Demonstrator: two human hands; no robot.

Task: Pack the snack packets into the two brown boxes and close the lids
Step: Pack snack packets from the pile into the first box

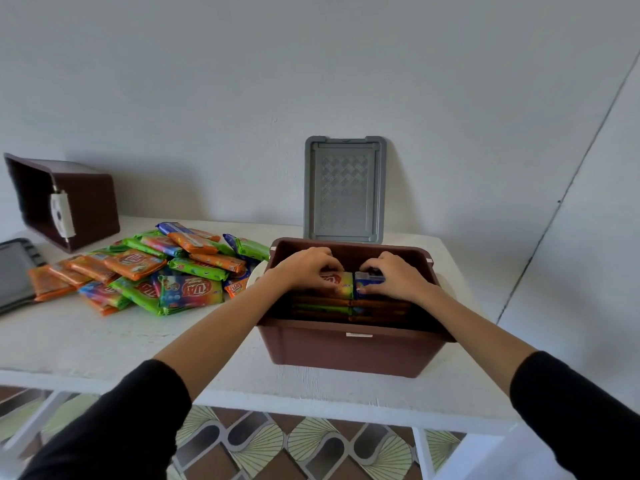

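Observation:
An open brown box (pixel 349 348) stands on the white table in front of me, with several snack packets standing in rows inside. My left hand (pixel 306 266) grips an orange and green packet (pixel 337 282) at the back of the box. Beside it, my right hand (pixel 391 273) grips a blue packet (pixel 367 282). A loose pile of orange, green and blue snack packets (pixel 156 271) lies on the table left of the box. A second brown box (pixel 65 202) lies tipped on its side at the far left, its opening facing me.
A grey lid (pixel 344 190) leans upright against the wall behind the open box. Another grey lid (pixel 14 271) lies flat at the table's left edge. The white table (pixel 104 341) ends close in front of me, above a patterned floor.

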